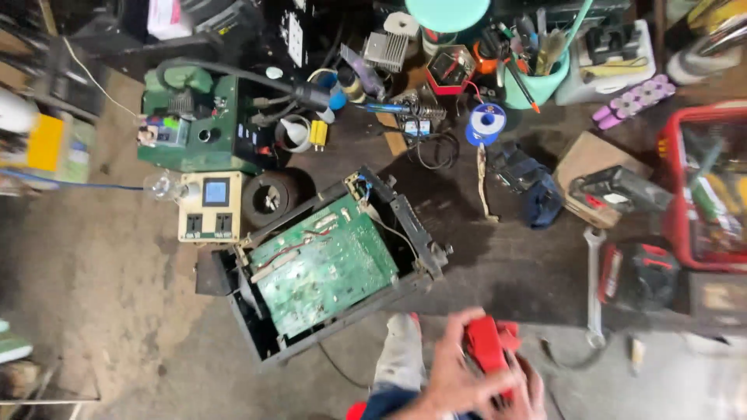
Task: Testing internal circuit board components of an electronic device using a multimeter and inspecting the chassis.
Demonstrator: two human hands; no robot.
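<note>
My left hand [450, 375] is at the bottom centre, its fingers wrapped around a small red box-shaped device [486, 348]. My right hand [532, 391] shows only in part behind and under that device, touching its right side. The picture is blurred there, so the grip is hard to make out. Just left of my hands stands an open dark metal case [416, 233], tilted on the floor, with a green circuit board [323, 264] inside. A pale stained trouser leg [401, 354] lies between the case and my hands.
A green machine [198, 124], a cream socket box [210, 206] and a black round coil [270, 198] sit beyond the case. A spanner [594, 288], a red-black tool [642, 272], a red crate [673, 194], a blue pouch [537, 190] and a tool-filled cup [537, 78] lie to the right.
</note>
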